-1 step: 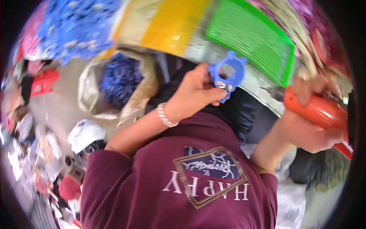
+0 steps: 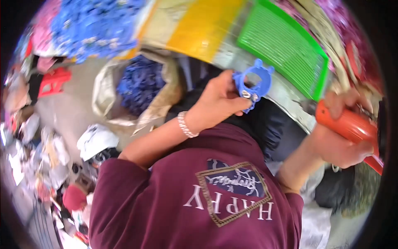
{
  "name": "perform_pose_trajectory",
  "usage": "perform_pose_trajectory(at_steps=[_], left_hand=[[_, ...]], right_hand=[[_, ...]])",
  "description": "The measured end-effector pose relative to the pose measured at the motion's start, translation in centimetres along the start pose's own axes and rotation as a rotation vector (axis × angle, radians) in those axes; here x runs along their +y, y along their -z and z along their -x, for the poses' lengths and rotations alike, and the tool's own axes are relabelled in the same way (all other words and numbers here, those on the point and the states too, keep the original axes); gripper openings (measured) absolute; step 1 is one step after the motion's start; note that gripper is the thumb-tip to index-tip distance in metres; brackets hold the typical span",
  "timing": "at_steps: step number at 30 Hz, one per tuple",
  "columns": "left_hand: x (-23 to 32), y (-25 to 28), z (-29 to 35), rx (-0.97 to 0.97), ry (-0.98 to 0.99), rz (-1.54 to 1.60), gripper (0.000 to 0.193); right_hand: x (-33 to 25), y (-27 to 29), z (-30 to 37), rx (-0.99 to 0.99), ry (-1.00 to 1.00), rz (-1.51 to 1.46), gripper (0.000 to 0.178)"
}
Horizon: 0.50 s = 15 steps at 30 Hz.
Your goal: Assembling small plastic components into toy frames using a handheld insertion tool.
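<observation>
- Left hand (image 2: 216,99) is working at frame centre, slightly high; grip is pinching the blue part (image 2: 258,90) by its lower end, thumb in front.
- Blue part is sitting just above and right of centre, ring tilting up, two small knobs sticking out on top, pale round details showing near the thumb.
- Right hand (image 2: 331,144) is holding the red tool (image 2: 348,125) at right of frame; grip is wrapping round the body, fingers above, thumb below. Tool's far end is running into the dark rim, can't tell its shape.
- Hands are staying well apart; tool isn't touching the part.
- Green tray (image 2: 284,50) is lying upper right on the desk (image 2: 205,29), ribbed face showing.
- Blue pile (image 2: 95,31) is covering the upper left.
- Open sack (image 2: 101,93) is standing below that pile, dark blue pieces (image 2: 139,85) filling it.
- Red stool (image 2: 54,81) is standing at left; white bag (image 2: 97,141) is lying left of the left forearm.
</observation>
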State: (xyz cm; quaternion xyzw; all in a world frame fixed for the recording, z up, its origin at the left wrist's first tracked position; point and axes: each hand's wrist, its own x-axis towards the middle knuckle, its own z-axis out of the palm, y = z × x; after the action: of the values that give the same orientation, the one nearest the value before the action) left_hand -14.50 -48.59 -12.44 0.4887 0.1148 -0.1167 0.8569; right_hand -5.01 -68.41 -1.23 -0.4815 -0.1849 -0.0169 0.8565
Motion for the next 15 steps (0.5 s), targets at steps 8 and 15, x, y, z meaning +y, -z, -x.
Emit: perform_pose_trajectory(at_steps=[8, 15], left_hand=[[0.8, 7.7, 5.3, 0.430, -0.328, -0.311, 0.041], [-2.9, 17.3, 10.0, 0.956, -0.191, -0.601, 0.102]], right_hand=[[1.5, 1.6, -0.9, -0.038, 0.006, 0.114, 0.065], [2.8, 0.9, -0.2, -0.045, 0.076, 0.155, 0.058]])
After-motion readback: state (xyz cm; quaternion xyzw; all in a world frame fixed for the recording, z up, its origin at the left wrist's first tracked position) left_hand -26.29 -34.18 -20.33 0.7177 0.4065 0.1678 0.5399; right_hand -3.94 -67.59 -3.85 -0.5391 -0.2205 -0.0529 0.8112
